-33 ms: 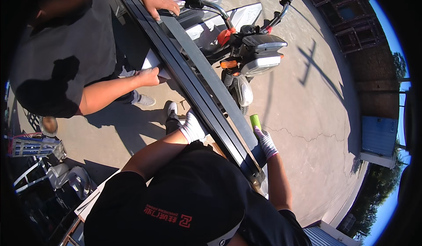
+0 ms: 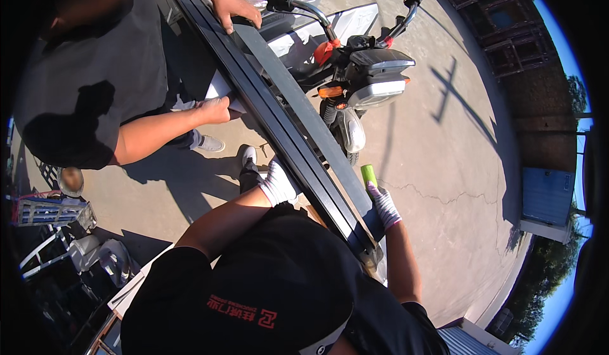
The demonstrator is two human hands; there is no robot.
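A long bundle of dark grey metal profiles [image 2: 298, 139] runs diagonally from the upper left to the lower right, held level above the ground. My left hand [image 2: 279, 184], in a white glove, grips its left edge near the closer end. On the right edge my right hand [image 2: 384, 206], in a white and pink glove, clasps the bundle. A short green cylinder [image 2: 368, 174] shows just beyond those fingers; whether it is held cannot be told. Another person in a dark grey shirt holds the far part, one hand [image 2: 236, 7] on top and the other hand [image 2: 216, 109] underneath.
A motorbike [image 2: 358, 82] stands right behind the bundle, its handlebars reaching over it. The ground is cracked concrete [image 2: 444, 184]. A blue crate [image 2: 47, 210] and white chair frames [image 2: 82, 253] clutter the lower left. A blue box [image 2: 545, 196] stands by the brick wall at right.
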